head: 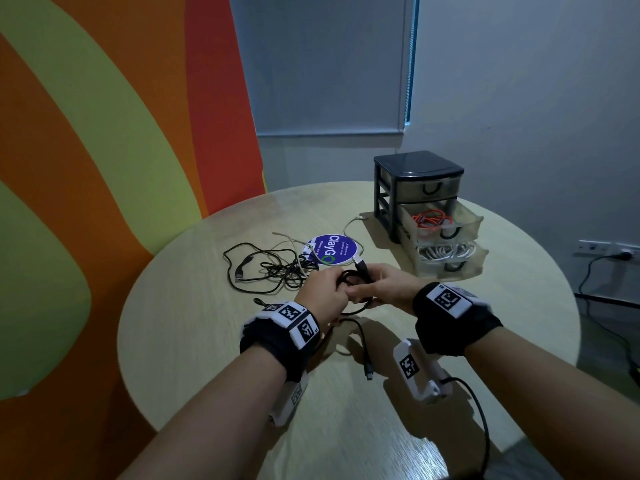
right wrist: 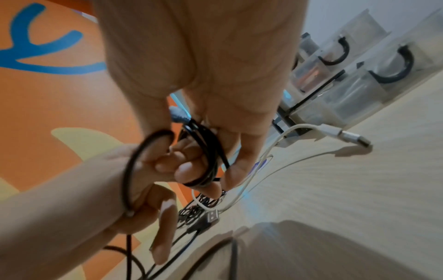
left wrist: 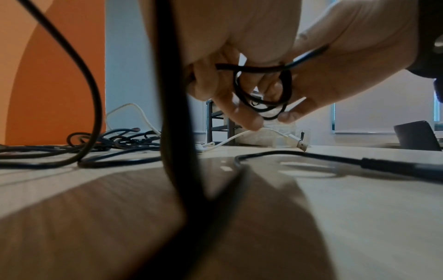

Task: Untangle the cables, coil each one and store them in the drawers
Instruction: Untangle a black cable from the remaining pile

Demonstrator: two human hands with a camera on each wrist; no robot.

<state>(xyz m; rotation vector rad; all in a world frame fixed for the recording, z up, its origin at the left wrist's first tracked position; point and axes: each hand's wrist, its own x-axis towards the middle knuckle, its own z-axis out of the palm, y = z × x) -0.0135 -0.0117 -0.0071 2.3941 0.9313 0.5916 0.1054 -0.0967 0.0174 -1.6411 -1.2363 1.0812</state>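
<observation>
Right hand [head: 384, 285] pinches the black coil [head: 353, 284] to keep its loops stacked, while the left hand [head: 323, 296] grips the loose cable, feeding slack. 2 drawers [head: 446, 223] sit open just beyond the right hand, ready.

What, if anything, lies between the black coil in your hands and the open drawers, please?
Nothing visible blocks the way. The black coil is held above the table by both the left hand and the right hand. Only a white cable lies flat toward the open drawers, low enough to pass over.
</observation>
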